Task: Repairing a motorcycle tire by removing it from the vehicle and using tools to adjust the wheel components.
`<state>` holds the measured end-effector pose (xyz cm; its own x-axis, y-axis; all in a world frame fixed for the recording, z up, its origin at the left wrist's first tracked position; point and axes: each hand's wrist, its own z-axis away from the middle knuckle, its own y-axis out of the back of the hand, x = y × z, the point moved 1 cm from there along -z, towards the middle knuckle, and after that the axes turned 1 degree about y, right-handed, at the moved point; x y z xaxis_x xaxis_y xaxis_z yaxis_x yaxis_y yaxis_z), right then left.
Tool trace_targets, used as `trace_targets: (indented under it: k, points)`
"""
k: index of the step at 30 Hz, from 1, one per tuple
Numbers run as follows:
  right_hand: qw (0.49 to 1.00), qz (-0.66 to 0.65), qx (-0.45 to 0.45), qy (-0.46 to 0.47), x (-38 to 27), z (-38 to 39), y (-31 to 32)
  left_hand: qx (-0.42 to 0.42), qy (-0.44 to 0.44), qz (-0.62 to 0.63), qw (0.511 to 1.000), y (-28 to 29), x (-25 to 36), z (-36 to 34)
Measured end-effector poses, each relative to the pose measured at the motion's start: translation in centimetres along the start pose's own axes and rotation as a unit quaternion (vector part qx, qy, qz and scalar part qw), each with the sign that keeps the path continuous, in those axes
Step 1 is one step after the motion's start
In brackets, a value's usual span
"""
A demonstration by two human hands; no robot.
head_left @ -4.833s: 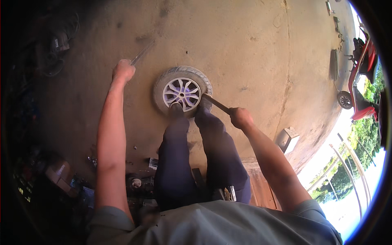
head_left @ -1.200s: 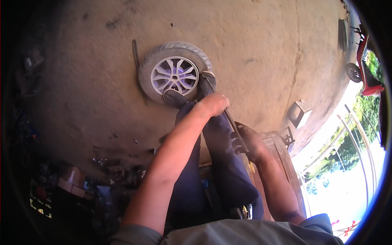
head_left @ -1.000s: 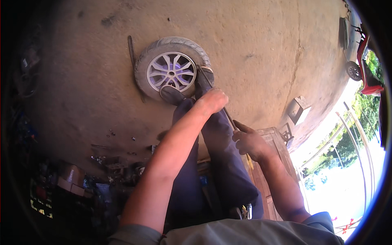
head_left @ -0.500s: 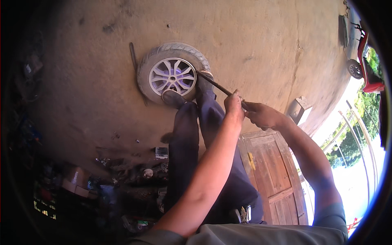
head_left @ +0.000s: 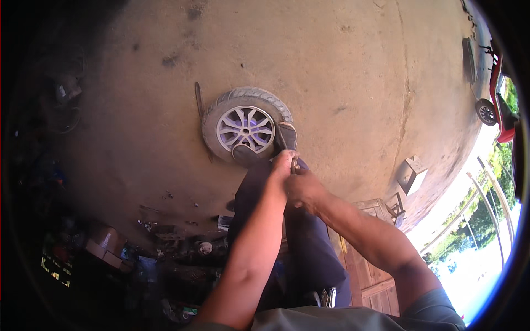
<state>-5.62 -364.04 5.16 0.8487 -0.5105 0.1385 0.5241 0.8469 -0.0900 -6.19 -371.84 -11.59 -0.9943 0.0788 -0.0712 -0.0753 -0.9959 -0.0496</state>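
A wheel lies flat on the brown floor, its dusty tyre [head_left: 212, 124] around a silver spoked rim [head_left: 245, 131]. My left hand [head_left: 285, 161] is closed round a dark metal tyre lever [head_left: 282, 142], whose far end meets the wheel's right side at the rim edge. Just behind it, my right hand [head_left: 303, 188] grips the near end of the same lever. My left shoe [head_left: 243, 155] rests against the wheel's near edge, and my right shoe [head_left: 289, 134] is at its right side. Another flat bar [head_left: 198, 99] touches the tyre's left side, partly hidden by it.
To the right are a wooden panel [head_left: 378, 281], a small box [head_left: 413, 175] and a red vehicle [head_left: 501, 105] farther off. Cardboard boxes [head_left: 105, 247] and dark clutter spread over the lower left. Two shallow dark stains mark the floor beyond the wheel.
Both hands have swung left with the lever, from right of my legs to in front of them. The lever now looks steeper and shorter. The whole view has shifted a little.
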Motion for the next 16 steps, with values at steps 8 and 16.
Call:
trace_targets:
  k: [8,16]
  points:
    - [0.998,0.051,0.038,0.002,3.6,-0.5,1.3,0.039,0.085,0.017,0.995,0.6,-5.6,1.6]
    - [0.997,-0.043,0.054,-0.039,6.5,-1.2,0.1,-0.017,0.076,-0.045,0.996,3.3,-6.6,3.7]
